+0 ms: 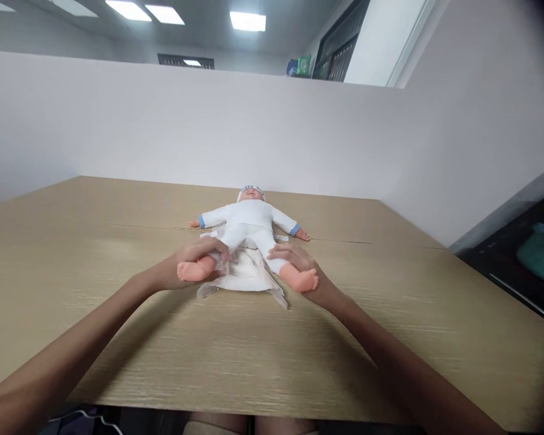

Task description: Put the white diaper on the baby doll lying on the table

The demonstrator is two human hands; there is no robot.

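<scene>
A baby doll [250,214] in a white suit with blue cuffs and a white printed cap lies on its back, arms spread and feet toward me. Beneath its bottom, an unfolded white diaper [245,275] spreads toward me, with its side tabs [282,238] showing beside the doll's waist. My left hand [181,257] is closed around the doll's leg on the left, just above the bare foot [194,269]. Around the other leg, my right hand [297,257] is closed too, near the bare foot [301,279]. The legs are held apart; my palms are partly hidden by them.
The doll lies on a wide wooden table [236,344] with a pale partition [199,127] behind it. Past the table's right side is a dark area with a greenish item [541,254]. A white cable [88,414] runs below the near edge.
</scene>
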